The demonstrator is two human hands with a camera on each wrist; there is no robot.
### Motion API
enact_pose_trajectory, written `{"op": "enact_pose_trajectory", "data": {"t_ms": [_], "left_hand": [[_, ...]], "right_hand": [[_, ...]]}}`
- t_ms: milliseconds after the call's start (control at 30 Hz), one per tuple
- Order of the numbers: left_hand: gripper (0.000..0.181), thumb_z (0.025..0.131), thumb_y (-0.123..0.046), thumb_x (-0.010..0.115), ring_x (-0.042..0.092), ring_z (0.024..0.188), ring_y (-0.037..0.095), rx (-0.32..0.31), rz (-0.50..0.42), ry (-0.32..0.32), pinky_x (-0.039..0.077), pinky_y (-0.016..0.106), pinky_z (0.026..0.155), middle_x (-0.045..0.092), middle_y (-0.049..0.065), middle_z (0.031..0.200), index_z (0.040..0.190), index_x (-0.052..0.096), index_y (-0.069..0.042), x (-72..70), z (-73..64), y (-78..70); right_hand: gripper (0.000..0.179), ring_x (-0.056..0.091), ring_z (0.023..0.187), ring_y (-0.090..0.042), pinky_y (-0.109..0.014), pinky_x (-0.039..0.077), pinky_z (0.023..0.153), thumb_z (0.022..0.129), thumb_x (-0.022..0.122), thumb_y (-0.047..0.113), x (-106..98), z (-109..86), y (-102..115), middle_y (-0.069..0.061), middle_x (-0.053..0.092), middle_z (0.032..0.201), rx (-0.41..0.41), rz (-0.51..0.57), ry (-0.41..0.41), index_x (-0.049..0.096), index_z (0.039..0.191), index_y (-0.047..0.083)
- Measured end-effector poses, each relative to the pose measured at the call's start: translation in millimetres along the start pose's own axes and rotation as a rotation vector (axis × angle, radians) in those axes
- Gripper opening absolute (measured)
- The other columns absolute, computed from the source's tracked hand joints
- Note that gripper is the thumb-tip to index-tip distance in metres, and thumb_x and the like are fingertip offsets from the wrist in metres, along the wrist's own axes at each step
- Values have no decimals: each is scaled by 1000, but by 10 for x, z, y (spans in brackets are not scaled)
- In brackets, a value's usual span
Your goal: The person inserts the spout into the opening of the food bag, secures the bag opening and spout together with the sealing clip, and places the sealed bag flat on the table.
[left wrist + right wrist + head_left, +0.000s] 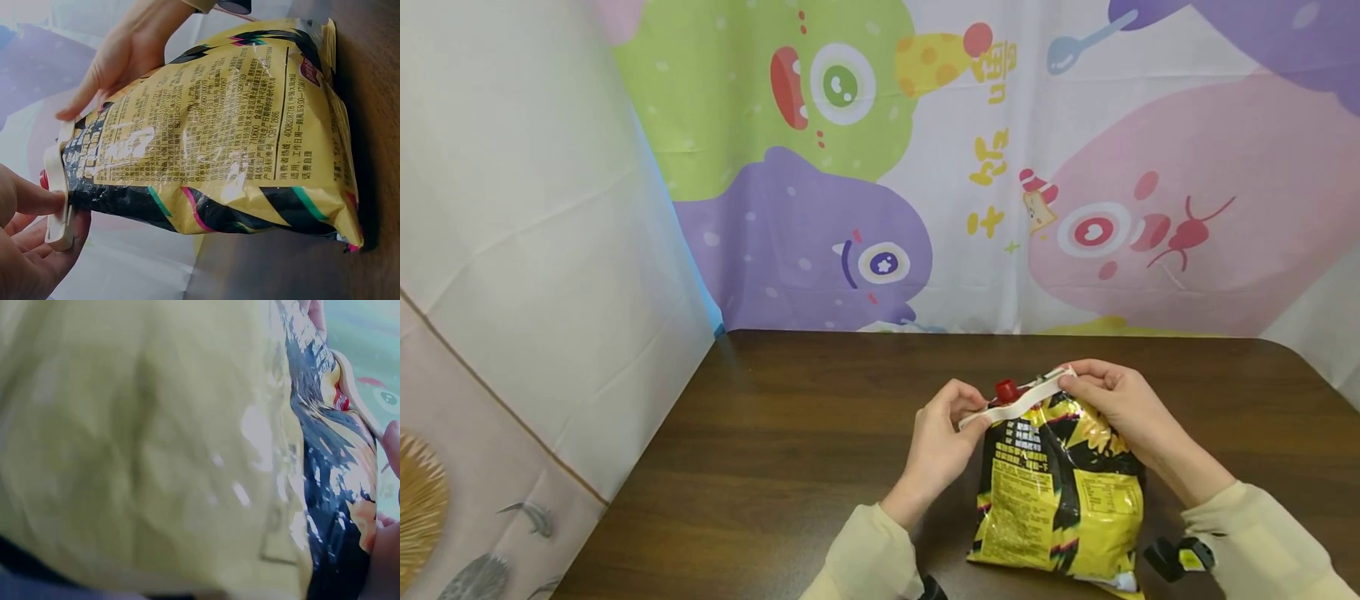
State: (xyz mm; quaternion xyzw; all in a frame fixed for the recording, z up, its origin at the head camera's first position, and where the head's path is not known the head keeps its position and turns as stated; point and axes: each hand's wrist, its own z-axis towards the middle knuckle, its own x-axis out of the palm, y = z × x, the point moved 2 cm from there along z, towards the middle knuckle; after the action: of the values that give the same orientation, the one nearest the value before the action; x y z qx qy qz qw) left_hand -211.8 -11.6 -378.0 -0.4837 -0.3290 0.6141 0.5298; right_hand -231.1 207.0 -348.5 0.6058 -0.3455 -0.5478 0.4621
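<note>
A yellow and black snack bag [1097, 492] stands on the table with its printed side towards me. A white bag clip [1019, 407] with a red spout cap [1006, 390] lies across its top edge. My left hand [942, 437] pinches the left end of the clip between thumb and fingers. At the other end, my right hand [1123, 408] grips the clip and the bag's top right corner. In the left wrist view the clip [57, 187] spans the black top of the bag. The bag fills most of the right wrist view.
The brown wooden table [760, 467] extends to the left and behind the bag. A cartoon-printed curtain [850, 208] hangs along its far edge, and a pale cloth wall [550, 208] rises on the left.
</note>
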Motion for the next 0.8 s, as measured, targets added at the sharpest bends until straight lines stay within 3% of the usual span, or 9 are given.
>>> {"op": "enact_pose_trajectory", "data": {"t_ms": [267, 500, 800], "left_hand": [[16, 79, 0, 65, 63, 80, 6, 9, -21, -30, 46, 19, 60, 69, 4, 89, 89, 59, -11, 3, -13, -10], [16, 79, 0, 66, 62, 78, 5, -4, -26, -41, 44, 19, 58, 69, 3, 88, 89, 59, -11, -6, -16, -16], [15, 79, 0, 66, 61, 74, 4, -8, -23, -57, 45, 19, 61, 69, 2, 86, 88, 60, -11, -4, -16, -33]], "right_hand": [[26, 56, 80, 0, -20, 46, 68, 89, 56, 35, 33, -1, 12, 20, 65, 84, 0, 39, -40, 61, 105, 15], [9, 63, 66, -7, -25, 51, 58, 89, 58, 26, 74, 2, 37, 10, 68, 81, 21, 259, -9, 65, 94, 22], [9, 60, 73, -1, -21, 49, 63, 88, 59, 29, 82, 7, 62, 18, 66, 83, 15, 182, -57, 66, 93, 26]]}}
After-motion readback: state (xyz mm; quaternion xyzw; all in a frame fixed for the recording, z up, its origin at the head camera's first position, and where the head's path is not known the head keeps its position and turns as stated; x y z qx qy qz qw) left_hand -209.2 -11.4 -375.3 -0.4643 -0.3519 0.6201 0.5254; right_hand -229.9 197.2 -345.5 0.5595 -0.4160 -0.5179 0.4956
